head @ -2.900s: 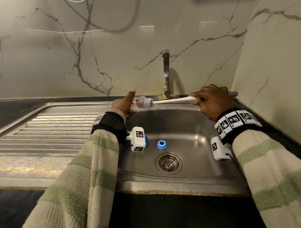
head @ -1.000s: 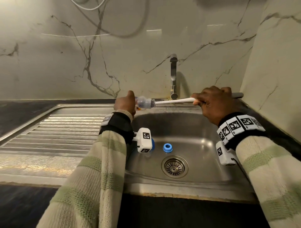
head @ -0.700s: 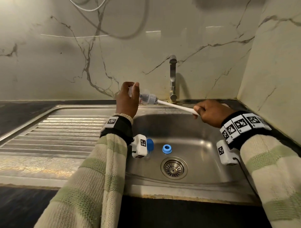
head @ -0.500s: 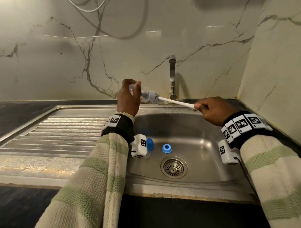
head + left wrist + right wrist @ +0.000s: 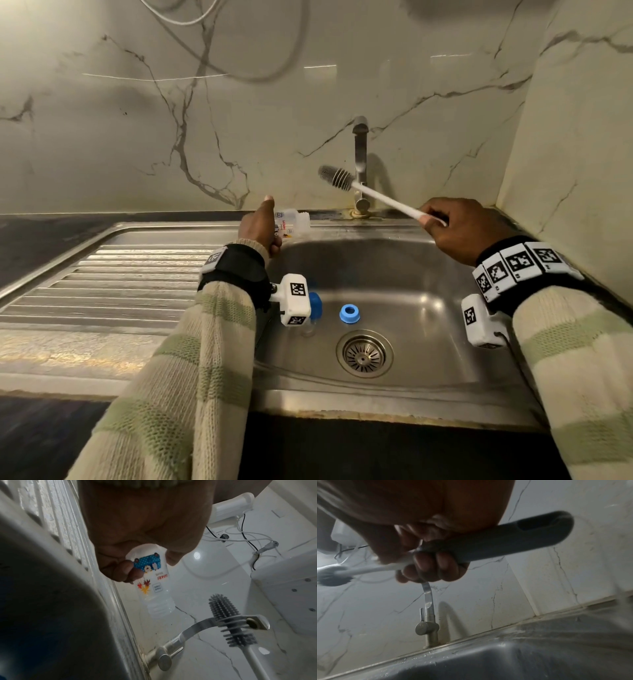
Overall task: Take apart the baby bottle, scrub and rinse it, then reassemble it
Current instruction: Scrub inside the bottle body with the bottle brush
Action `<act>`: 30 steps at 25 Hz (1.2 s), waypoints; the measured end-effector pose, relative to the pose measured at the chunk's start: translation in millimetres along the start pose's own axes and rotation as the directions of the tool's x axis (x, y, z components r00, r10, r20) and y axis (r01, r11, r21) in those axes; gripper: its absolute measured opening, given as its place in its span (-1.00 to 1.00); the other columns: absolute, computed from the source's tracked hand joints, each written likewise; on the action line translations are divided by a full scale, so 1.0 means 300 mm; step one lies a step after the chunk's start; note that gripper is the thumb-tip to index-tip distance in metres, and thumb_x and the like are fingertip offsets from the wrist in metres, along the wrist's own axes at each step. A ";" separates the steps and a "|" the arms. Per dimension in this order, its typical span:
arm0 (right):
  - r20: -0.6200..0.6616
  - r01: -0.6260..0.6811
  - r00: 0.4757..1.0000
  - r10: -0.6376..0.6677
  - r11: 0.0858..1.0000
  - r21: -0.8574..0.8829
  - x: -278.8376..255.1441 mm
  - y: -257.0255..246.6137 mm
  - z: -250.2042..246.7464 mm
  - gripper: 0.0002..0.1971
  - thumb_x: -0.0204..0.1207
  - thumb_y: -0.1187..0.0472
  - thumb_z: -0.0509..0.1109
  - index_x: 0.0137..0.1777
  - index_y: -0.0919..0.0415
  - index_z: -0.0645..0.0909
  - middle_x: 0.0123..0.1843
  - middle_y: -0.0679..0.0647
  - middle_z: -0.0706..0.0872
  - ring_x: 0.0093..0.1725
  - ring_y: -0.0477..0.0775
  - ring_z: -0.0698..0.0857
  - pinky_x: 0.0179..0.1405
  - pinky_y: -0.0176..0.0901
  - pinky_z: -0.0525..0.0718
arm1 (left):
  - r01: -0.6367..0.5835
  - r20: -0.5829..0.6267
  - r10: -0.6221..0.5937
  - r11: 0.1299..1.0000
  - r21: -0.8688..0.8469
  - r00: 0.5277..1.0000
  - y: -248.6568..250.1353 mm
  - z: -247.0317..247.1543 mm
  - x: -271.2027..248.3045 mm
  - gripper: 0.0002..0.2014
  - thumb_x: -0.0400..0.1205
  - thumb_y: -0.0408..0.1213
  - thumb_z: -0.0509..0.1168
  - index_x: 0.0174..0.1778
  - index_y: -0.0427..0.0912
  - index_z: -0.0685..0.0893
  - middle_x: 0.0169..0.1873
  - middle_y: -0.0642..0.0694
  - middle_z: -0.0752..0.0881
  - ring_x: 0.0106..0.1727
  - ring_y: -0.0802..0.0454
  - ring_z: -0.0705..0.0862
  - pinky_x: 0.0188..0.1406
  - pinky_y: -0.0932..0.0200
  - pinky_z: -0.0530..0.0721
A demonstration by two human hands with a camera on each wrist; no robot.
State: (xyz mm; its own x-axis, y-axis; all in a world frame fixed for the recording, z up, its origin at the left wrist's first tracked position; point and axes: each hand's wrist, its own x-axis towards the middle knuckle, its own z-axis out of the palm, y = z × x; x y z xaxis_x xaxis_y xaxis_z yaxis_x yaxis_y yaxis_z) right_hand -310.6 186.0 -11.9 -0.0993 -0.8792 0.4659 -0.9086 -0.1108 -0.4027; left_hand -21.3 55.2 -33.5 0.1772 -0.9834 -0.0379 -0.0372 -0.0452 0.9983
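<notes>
My left hand [image 5: 258,228] grips the clear baby bottle body [image 5: 292,222] by its base, its open neck pointing right over the sink's back edge; the printed bottle [image 5: 150,582] shows below my curled fingers [image 5: 123,572]. My right hand [image 5: 459,228] holds the bottle brush [image 5: 370,192] by its handle, the grey bristle head [image 5: 335,175] raised clear of the bottle, in front of the tap. The grey handle [image 5: 496,543] runs through my curled fingers [image 5: 436,566]. A blue screw ring [image 5: 349,314] lies on the sink floor. A blue cap [image 5: 315,305] sits partly hidden behind the left wrist camera.
The steel sink [image 5: 394,274] has a drain [image 5: 364,354] near its front. The tap [image 5: 360,164] stands at the back centre, with its lever [image 5: 421,615] on the side. A ribbed draining board [image 5: 120,284] lies to the left. Marble walls close the back and right.
The brush has been pulled out of the bottle and lifted up and right. My left hand lowered the bottle back to level at the sink's back edge.
</notes>
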 end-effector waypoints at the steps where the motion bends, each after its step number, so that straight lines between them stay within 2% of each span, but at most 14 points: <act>1: 0.054 0.005 0.999 -0.005 1.000 -0.001 -0.005 -0.009 0.002 -0.85 0.62 0.00 0.36 0.08 -0.07 0.73 -0.19 -0.08 0.74 -0.33 -0.15 0.56 -0.38 -0.26 0.41 | -0.016 0.006 0.016 1.000 0.006 1.000 0.000 -0.002 0.005 -0.59 0.70 0.19 0.17 -0.07 -0.13 0.54 -0.38 -0.13 0.56 -0.45 0.00 0.51 -0.46 0.18 0.49; 2: 0.109 0.014 0.994 -0.013 1.000 -0.002 -0.008 -0.016 0.010 -0.83 0.61 -0.05 0.35 0.13 -0.17 0.72 -0.15 -0.13 0.75 -0.31 -0.17 0.57 -0.33 -0.27 0.44 | -0.038 0.013 0.038 0.999 0.026 0.999 0.003 -0.004 0.010 -0.60 0.69 0.18 0.19 -0.02 -0.15 0.56 -0.37 -0.13 0.55 -0.46 0.01 0.50 -0.49 0.21 0.46; 3: 0.138 0.016 0.990 -0.019 1.000 0.022 -0.006 -0.017 0.025 -0.76 0.61 -0.09 0.34 0.20 -0.16 0.73 -0.17 -0.15 0.75 -0.30 -0.17 0.59 -0.32 -0.26 0.45 | -0.067 0.021 0.066 0.996 0.053 0.998 0.010 -0.002 0.010 -0.61 0.69 0.15 0.21 0.01 -0.16 0.58 -0.36 -0.12 0.55 -0.47 0.01 0.49 -0.52 0.23 0.43; 6: 0.167 -0.002 0.986 -0.016 0.994 0.106 0.005 -0.010 0.050 -0.72 0.63 -0.05 0.34 0.28 -0.09 0.72 -0.39 -0.23 0.61 -0.38 -0.22 0.54 -0.39 -0.31 0.38 | -0.136 0.028 0.134 0.988 0.074 0.991 0.027 0.013 -0.005 -0.70 0.66 0.03 0.24 -0.08 -0.17 0.62 -0.41 -0.11 0.52 -0.52 -0.01 0.44 -0.58 0.30 0.35; 9: 0.207 -0.016 0.978 -0.008 0.993 0.115 0.009 -0.012 0.050 -0.71 0.63 -0.06 0.34 0.26 -0.04 0.73 -0.41 -0.23 0.59 -0.37 -0.21 0.56 -0.40 -0.33 0.38 | -0.160 0.004 0.160 0.986 0.055 0.987 0.024 0.009 -0.004 -0.74 0.62 -0.03 0.28 -0.19 -0.16 0.63 -0.45 -0.09 0.51 -0.55 -0.02 0.41 -0.62 0.33 0.33; 14: 0.229 -0.052 0.973 0.017 0.988 0.145 0.007 -0.012 0.042 -0.74 0.61 -0.06 0.36 0.16 -0.01 0.78 -0.49 -0.22 0.58 -0.48 -0.25 0.52 -0.46 -0.36 0.37 | -0.242 -0.021 0.245 0.966 0.095 0.969 0.023 0.005 -0.007 -0.79 0.53 -0.02 0.30 -0.29 -0.07 0.67 -0.42 -0.07 0.64 -0.38 -0.09 0.53 -0.38 0.13 0.44; 18: 0.255 -0.044 0.967 0.005 0.988 0.145 0.001 -0.027 0.036 -0.79 0.61 -0.08 0.35 0.02 -0.06 0.77 -0.51 -0.12 0.62 -0.62 -0.28 0.53 -0.57 -0.47 0.38 | -0.247 -0.047 0.252 0.964 0.098 0.967 0.019 -0.007 -0.003 -0.75 0.43 0.06 0.30 -0.25 -0.05 0.70 -0.38 -0.08 0.68 -0.31 -0.14 0.58 -0.27 0.03 0.49; 22: 0.244 -0.039 0.970 0.014 0.994 0.100 -0.011 -0.041 0.031 -0.84 0.62 -0.09 0.32 -0.18 -0.16 0.65 -0.48 -0.24 0.56 -0.42 -0.27 0.51 -0.42 -0.36 0.35 | -0.228 -0.042 0.230 0.972 0.054 0.972 0.021 -0.010 -0.003 -0.86 0.56 -0.03 0.36 -0.21 0.00 0.71 -0.41 -0.08 0.63 -0.47 -0.04 0.50 -0.57 0.26 0.40; 24: 0.251 -0.040 0.968 0.013 0.994 0.102 -0.011 -0.042 0.034 -0.77 0.61 -0.10 0.33 -0.30 -0.20 0.60 -0.50 -0.20 0.58 -0.45 -0.24 0.53 -0.43 -0.32 0.36 | -0.222 -0.031 0.223 0.975 0.033 0.974 0.020 -0.014 -0.002 -0.87 0.57 -0.05 0.37 -0.20 -0.01 0.71 -0.43 -0.08 0.59 -0.53 -0.03 0.46 -0.61 0.28 0.36; 27: 0.249 -0.049 0.968 0.014 0.990 0.135 -0.013 -0.041 0.038 -0.77 0.60 -0.12 0.33 -0.29 -0.19 0.64 -0.51 -0.11 0.61 -0.61 -0.23 0.52 -0.48 -0.31 0.37 | -0.223 -0.047 0.223 0.975 -0.005 0.974 0.017 -0.018 0.006 -0.89 0.55 -0.05 0.39 -0.18 0.01 0.73 -0.45 -0.08 0.57 -0.54 -0.04 0.43 -0.59 0.25 0.34; 30: 0.245 -0.056 0.969 0.016 0.986 0.156 -0.013 -0.037 0.045 -0.83 0.59 -0.13 0.34 -0.16 -0.16 0.69 -0.49 -0.05 0.63 -0.59 -0.21 0.50 -0.47 -0.31 0.39 | -0.230 -0.049 0.229 0.973 -0.016 0.972 0.020 -0.016 0.010 -0.88 0.55 -0.03 0.39 -0.15 0.02 0.74 -0.38 -0.09 0.62 -0.51 -0.05 0.45 -0.57 0.24 0.36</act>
State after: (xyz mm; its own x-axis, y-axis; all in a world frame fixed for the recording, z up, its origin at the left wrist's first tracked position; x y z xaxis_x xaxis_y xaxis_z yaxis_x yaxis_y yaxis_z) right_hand -294.6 184.4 -19.7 -0.0116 -0.9676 0.2521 -0.8274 -0.1323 -0.5458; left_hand -16.5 52.9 -27.4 0.2119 -0.9579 0.1938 -0.0607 0.1850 0.9809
